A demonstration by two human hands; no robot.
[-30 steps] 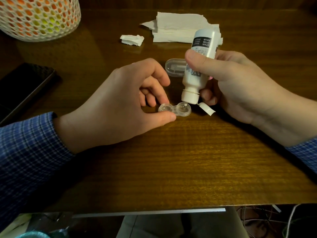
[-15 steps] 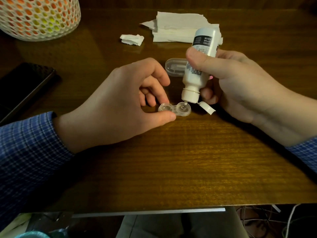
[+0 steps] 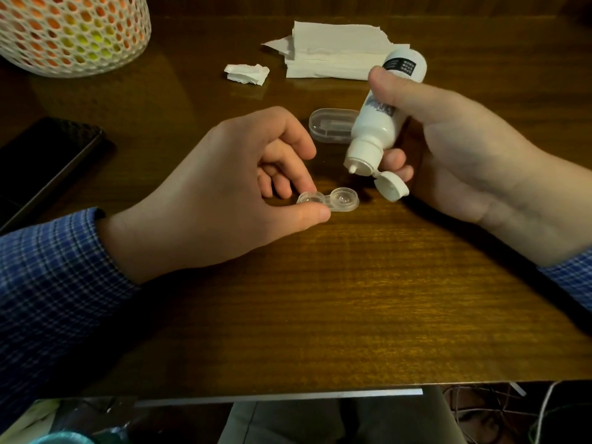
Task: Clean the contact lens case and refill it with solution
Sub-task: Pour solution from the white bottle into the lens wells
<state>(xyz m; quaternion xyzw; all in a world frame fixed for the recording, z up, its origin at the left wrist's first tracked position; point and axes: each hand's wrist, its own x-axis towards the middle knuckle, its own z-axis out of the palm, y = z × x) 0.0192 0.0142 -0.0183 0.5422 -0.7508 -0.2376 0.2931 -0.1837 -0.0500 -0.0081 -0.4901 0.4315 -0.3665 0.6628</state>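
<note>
A single wide-angle view comes from the person's head, facing forward and steeply down onto the wooden table (image 3: 320, 299). It sits close: the left hand (image 3: 217, 193) and right hand (image 3: 448, 149) fill the middle of the frame, sleeves entering from both lower corners. The table's near edge and the person's lap show at the bottom, its far side at the top.

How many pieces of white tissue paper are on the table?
2: a small crumpled tissue scrap behind the hands, and a bigger folded tissue stack to its right, partly behind the bottle.
</note>
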